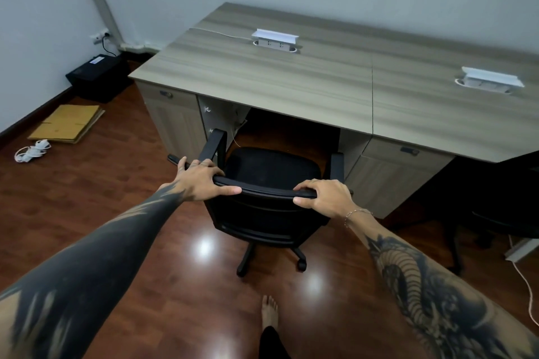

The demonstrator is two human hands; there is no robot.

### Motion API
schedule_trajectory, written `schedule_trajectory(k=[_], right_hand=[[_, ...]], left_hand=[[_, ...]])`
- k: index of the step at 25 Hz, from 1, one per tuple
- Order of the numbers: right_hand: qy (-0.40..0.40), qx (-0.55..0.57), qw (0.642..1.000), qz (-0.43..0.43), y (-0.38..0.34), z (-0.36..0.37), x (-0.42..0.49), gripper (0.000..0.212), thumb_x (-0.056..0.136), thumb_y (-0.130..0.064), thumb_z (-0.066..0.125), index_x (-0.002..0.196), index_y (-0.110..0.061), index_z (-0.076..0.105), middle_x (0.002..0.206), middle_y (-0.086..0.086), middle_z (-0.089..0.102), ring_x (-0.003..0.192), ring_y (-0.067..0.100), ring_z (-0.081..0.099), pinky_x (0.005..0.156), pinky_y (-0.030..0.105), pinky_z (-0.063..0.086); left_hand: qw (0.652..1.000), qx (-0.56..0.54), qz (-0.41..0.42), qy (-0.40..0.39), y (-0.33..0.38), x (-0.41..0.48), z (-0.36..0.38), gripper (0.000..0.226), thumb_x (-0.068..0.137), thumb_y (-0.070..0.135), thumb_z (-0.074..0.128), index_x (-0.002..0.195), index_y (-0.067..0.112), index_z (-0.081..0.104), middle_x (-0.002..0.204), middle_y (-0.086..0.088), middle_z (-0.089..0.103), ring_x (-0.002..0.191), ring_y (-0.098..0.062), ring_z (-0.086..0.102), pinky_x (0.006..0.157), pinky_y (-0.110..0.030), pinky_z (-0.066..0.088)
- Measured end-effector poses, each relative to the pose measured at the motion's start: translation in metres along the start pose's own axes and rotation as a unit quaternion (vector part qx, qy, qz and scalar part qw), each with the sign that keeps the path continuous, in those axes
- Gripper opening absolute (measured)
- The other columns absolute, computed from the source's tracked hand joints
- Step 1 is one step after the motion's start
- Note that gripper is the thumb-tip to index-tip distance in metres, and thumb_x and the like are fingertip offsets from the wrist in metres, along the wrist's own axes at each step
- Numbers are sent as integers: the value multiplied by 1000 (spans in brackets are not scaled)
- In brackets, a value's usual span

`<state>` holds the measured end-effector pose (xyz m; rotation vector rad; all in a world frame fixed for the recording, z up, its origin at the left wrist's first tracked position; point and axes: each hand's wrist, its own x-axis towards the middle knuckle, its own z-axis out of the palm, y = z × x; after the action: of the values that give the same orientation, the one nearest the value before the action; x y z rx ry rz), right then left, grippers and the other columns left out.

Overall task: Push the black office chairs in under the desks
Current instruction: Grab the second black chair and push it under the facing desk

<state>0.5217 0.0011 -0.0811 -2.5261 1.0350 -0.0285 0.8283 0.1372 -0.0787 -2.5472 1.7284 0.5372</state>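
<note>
A black office chair (268, 172) on castors stands in front of the knee space of the left wooden desk (262, 76). Its seat front and armrests reach just under the desk edge. My left hand (201, 178) grips the left end of the backrest's top edge. My right hand (323, 194) grips the right end of that same edge. A second black chair (507, 213) shows partly at the far right, beside the right desk (443, 108).
White pop-up socket boxes (275, 39) sit on both desktops. A black box (97, 76), flattened cardboard (68, 122) and a coiled white cable (30, 150) lie on the floor at the left wall. A white cord (525, 283) trails at right. My bare foot (269, 310) is behind the chair.
</note>
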Motion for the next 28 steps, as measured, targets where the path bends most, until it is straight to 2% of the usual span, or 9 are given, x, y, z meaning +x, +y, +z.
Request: schedule_trajectory(k=[4,8,12,14,17,24,28], right_hand=[[30,7,1000,4,13,-12,67,49,76,-77,44,109,-46,64,104,-18,68,92,11,62,73,28,35],[24,10,1000,-2,25,-22,126,46,79,-74,45,109,-45,63,108,-15,68,94,13,62,77,30,33],[23,6,1000,-4,37,-33,182,46,82,-72,46,112,-43,63,111,-13,67,99,15,62,79,32,35],[25,4,1000,-5,42,-38,205,47,82,-72,46,114,-42,63,113,-13,67,100,15,62,80,33,34],[28,7,1000,-4,52,-45,236,49,82,-72,45,115,-41,63,113,-13,66,100,15,62,83,34,34],[35,2,999,-1,63,-56,282,51,81,-73,43,114,-40,63,110,-14,66,99,14,62,80,33,32],[32,-22,999,-7,58,-54,295,53,82,-73,40,114,-38,62,110,-12,67,98,14,62,83,34,36]], left_hand=[[1000,3,-11,-8,-7,65,-27,110,47,105,22,126,38,60,141,1,46,135,-28,35,115,-59,-6],[1000,8,-13,-16,-16,123,-50,112,47,104,22,129,37,56,144,0,42,138,-27,32,117,-59,-7],[1000,-8,-19,0,-21,180,-66,81,68,89,42,127,37,57,148,-2,35,141,-26,27,117,-56,-10],[1000,-12,-21,11,-22,203,-71,72,74,82,47,127,35,57,149,-3,35,142,-26,27,118,-55,-10],[999,-15,-23,30,-23,237,-77,68,77,78,50,127,32,58,147,-3,37,141,-25,28,118,-54,-9],[998,-34,-13,47,-34,290,-86,63,76,77,52,123,35,60,149,-3,36,143,-25,25,117,-52,-11],[998,-38,-15,43,-45,305,-88,61,75,75,55,122,37,61,151,-2,34,144,-24,23,118,-51,-12]])
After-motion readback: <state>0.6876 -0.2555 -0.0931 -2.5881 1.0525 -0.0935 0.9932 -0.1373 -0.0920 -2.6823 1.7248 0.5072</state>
